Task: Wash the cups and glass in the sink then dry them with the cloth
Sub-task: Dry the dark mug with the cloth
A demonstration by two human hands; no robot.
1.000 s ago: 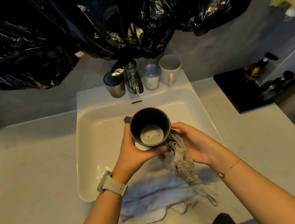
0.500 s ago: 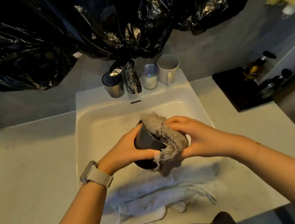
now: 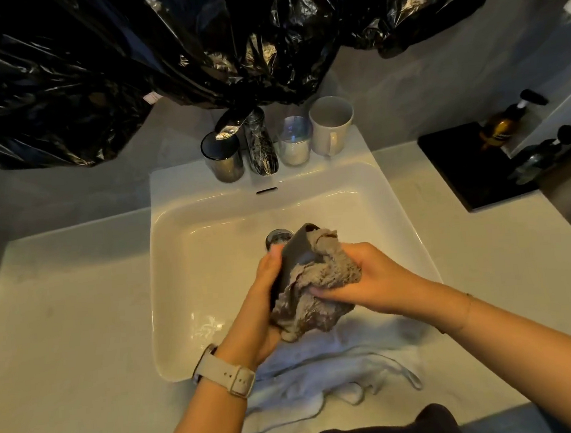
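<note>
Over the white sink [image 3: 177,245], my left hand [image 3: 260,307] grips a dark grey cup [image 3: 295,253], tilted with its mouth turned to the right. My right hand [image 3: 368,281] holds a bunched grey cloth [image 3: 317,289] that covers the cup's mouth and lower side. Most of the cup is hidden by cloth and fingers. On the sink's back ledge stand a dark metallic cup [image 3: 223,156], a glass [image 3: 293,140] and a white mug [image 3: 331,125].
A chrome tap [image 3: 259,143] rises between the ledge cups. The drain [image 3: 277,237] shows behind the cup. A white towel [image 3: 324,377] lies over the sink's front edge. A black tray [image 3: 461,165] with pump bottles sits at right. Black plastic sheeting [image 3: 162,55] hangs above.
The cup went from upright with its inside showing to tilted sideways. My right hand brought the cloth up over its mouth and now wraps it lower around the cup.
</note>
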